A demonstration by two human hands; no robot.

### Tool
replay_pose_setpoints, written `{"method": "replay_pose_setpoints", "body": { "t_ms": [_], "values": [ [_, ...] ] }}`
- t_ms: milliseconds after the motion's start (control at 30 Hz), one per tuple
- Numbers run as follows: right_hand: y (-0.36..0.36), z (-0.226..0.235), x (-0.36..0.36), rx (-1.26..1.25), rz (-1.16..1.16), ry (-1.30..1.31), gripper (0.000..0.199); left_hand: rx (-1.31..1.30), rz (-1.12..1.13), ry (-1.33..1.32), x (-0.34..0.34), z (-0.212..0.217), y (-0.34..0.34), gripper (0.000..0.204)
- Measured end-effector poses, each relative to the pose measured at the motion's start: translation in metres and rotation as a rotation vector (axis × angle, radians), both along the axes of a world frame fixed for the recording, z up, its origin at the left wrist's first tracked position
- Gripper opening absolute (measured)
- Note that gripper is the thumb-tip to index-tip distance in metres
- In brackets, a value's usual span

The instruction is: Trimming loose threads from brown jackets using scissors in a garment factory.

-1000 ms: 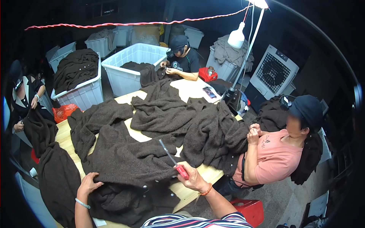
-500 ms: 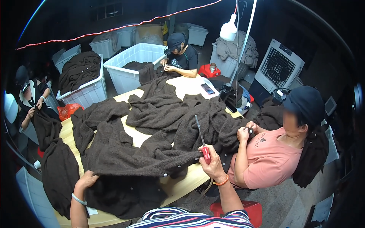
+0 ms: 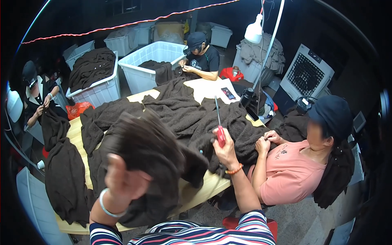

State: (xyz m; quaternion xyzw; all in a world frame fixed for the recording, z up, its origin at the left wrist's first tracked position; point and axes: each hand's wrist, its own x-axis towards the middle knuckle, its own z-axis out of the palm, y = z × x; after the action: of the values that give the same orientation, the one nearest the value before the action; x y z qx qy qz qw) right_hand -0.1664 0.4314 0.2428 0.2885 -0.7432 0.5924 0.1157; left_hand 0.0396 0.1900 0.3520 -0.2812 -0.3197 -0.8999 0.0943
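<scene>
My left hand [image 3: 122, 181] is raised close to the camera and grips a dark brown knitted garment [image 3: 151, 151], which is lifted off the wooden table [image 3: 208, 185] and blurred. My right hand [image 3: 222, 149] holds red-handled scissors [image 3: 219, 126] with the blades pointing up and away, and it also touches the garment's edge. More dark brown garments [image 3: 183, 108] lie heaped across the table beyond both hands.
A person in a pink shirt [image 3: 290, 171] sits at the right edge of the table. Another person in black [image 3: 202, 59] works at the far end, a third [image 3: 36, 92] at the left. White bins [image 3: 141, 69] of garments stand behind. A lamp [image 3: 254, 30] hangs overhead, and a fan unit [image 3: 306, 73] stands at the right.
My left hand has lifted the garment from the table up toward the camera. My right hand with the scissors has risen and moved right, its blades now nearly upright.
</scene>
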Motion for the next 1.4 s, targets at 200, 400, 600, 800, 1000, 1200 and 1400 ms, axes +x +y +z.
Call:
{"method": "replay_pose_setpoints", "body": {
  "t_ms": [200,400,600,800,1000,1200,1400],
  "values": [
    [-0.064,0.02,-0.033,0.109,0.03,0.019,0.018,0.059,0.968,-0.159,-0.02,0.032,-0.096,0.056],
    [-0.095,-0.03,0.003,0.276,0.131,-0.102,0.018,-0.426,1.307,-1.127,0.028,-0.169,-0.255,0.051],
    [-0.131,-0.089,0.092,0.605,0.38,-0.176,0.03,-1.074,1.309,-1.208,0.11,-0.311,-0.284,0.085],
    [-0.143,-0.155,0.186,0.857,0.494,-0.048,0.057,-1.784,1.246,-0.734,0.075,-0.245,-0.287,0.082],
    [-0.156,-0.198,0.188,0.897,0.41,-0.088,0.048,-1.807,0.675,-0.834,0.059,-0.254,-0.337,0.074],
    [-0.128,-0.112,0.117,0.651,0.56,-0.655,0.039,-1.416,0.581,-0.797,0.053,-0.243,-0.364,0.051],
    [-0.106,-0.13,0.03,0.69,0.38,-0.529,0.028,-1.759,1.432,-0.613,0.019,-0.25,-0.293,0.045]
  ]
}}
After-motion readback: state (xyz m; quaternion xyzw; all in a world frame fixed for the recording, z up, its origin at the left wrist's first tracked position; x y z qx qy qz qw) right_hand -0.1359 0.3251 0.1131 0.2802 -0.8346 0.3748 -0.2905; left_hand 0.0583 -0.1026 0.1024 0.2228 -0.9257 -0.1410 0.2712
